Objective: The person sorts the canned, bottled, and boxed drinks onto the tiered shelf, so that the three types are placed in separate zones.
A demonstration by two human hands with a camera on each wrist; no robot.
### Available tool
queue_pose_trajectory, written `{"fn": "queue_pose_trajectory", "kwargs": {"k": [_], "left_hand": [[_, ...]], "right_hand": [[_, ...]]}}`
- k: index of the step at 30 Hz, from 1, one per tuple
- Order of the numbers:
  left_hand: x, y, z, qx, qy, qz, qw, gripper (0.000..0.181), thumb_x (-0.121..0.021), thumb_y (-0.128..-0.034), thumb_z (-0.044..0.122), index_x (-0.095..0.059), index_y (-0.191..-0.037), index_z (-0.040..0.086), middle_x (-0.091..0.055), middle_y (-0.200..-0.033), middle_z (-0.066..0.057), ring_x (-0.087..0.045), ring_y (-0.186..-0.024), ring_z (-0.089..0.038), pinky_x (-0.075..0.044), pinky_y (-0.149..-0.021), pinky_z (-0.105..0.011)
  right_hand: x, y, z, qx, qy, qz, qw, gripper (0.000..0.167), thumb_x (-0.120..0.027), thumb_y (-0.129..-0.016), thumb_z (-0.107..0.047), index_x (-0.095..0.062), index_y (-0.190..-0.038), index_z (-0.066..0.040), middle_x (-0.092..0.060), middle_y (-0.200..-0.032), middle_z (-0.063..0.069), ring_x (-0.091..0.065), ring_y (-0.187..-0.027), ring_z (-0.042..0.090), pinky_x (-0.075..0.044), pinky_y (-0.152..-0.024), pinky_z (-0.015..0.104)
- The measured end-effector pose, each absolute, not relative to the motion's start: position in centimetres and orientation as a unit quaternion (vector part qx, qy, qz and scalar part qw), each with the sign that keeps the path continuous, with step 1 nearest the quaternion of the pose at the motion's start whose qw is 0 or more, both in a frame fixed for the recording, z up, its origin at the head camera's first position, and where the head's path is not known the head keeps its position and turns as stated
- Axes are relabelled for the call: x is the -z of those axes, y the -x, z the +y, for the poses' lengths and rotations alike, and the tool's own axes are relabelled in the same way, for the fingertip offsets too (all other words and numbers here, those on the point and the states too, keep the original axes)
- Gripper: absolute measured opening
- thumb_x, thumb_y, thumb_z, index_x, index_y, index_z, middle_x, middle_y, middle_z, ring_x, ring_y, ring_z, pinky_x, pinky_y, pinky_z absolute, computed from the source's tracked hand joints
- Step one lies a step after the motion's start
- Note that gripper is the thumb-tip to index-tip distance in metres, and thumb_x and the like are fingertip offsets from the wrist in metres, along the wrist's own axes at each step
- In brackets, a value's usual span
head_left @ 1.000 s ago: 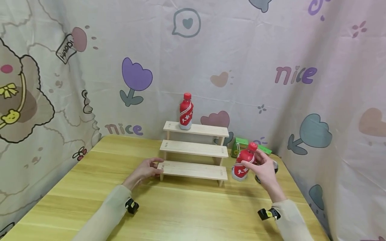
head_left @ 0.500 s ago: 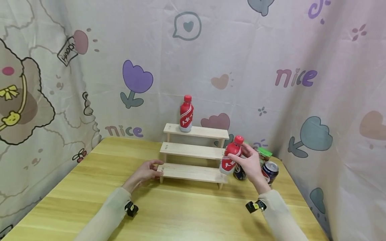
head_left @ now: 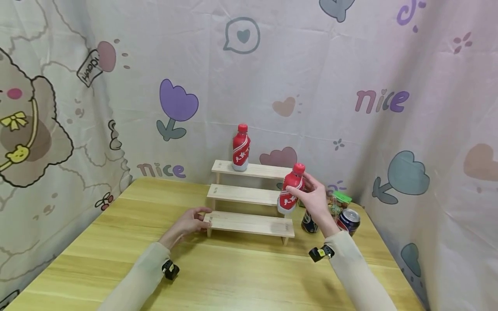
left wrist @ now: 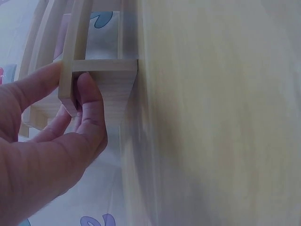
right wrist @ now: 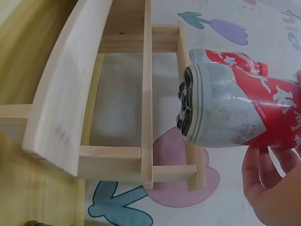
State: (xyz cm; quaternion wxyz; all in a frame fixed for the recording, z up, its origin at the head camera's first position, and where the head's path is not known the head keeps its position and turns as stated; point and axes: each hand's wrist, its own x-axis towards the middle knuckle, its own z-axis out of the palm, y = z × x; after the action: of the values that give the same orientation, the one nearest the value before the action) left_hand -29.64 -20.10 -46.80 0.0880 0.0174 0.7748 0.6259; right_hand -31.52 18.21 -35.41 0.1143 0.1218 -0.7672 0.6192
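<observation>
My head view shows a navy can (head_left: 349,219), another dark can (head_left: 309,223) and a green-topped package (head_left: 342,198) right of centre, partly behind the right hand (head_left: 314,198). Mid-frame, a red bottle (head_left: 241,151) tops the wooden rack (head_left: 249,223). Only my right wrist view reveals the held bottle's (right wrist: 221,106) underside. The right hand grips that bottle, tilted, right of head-view centre; the left hand (head_left: 188,222) pinches the lowest shelf's left end.

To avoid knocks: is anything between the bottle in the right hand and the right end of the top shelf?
Nothing visible stands between the held bottle and that end of the top shelf; the other bottle stands toward its left end.
</observation>
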Motion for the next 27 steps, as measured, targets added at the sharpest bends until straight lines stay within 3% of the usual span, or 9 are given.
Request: {"fn": "queue_pose_trajectory", "kwargs": {"k": [13,21,27], "left_hand": [[46.8,29.6,-20.2,-0.621,-0.014,0.779,0.084,0.059,-0.073,-0.0794,-0.005,-0.051,-0.134,-0.004,-0.056,-0.093,-0.012,-0.060,-0.077,-0.021,-0.058,-0.075,-0.036],[46.9,29.5,-20.4,-0.620,-0.017,0.780,0.084,0.058,-0.071,-0.0817,-0.004,-0.050,-0.135,-0.004,-0.058,-0.094,-0.013,-0.061,-0.078,-0.021,-0.058,-0.075,-0.035],[46.8,29.6,-20.2,-0.625,-0.020,0.776,0.085,0.057,-0.071,-0.0819,-0.004,-0.050,-0.135,-0.004,-0.058,-0.093,-0.013,-0.061,-0.077,-0.020,-0.058,-0.075,-0.034]], "right_hand": [[33.6,33.7,16.2,-0.619,-0.143,-0.764,0.109,0.068,-0.078,-0.084,-0.025,-0.049,-0.145,-0.018,-0.063,-0.130,0.014,-0.062,-0.106,0.011,-0.054,-0.086,0.020],[32.6,35.0,14.8,-0.600,-0.144,-0.780,0.104,0.076,-0.080,-0.082,-0.033,-0.045,-0.148,-0.019,-0.062,-0.131,0.009,-0.060,-0.114,0.020,-0.052,-0.095,0.033],[31.8,36.0,14.2,-0.603,-0.147,-0.774,0.122,0.072,-0.081,-0.080,-0.032,-0.051,-0.144,-0.020,-0.066,-0.125,0.009,-0.061,-0.107,0.019,-0.054,-0.090,0.029]]}}
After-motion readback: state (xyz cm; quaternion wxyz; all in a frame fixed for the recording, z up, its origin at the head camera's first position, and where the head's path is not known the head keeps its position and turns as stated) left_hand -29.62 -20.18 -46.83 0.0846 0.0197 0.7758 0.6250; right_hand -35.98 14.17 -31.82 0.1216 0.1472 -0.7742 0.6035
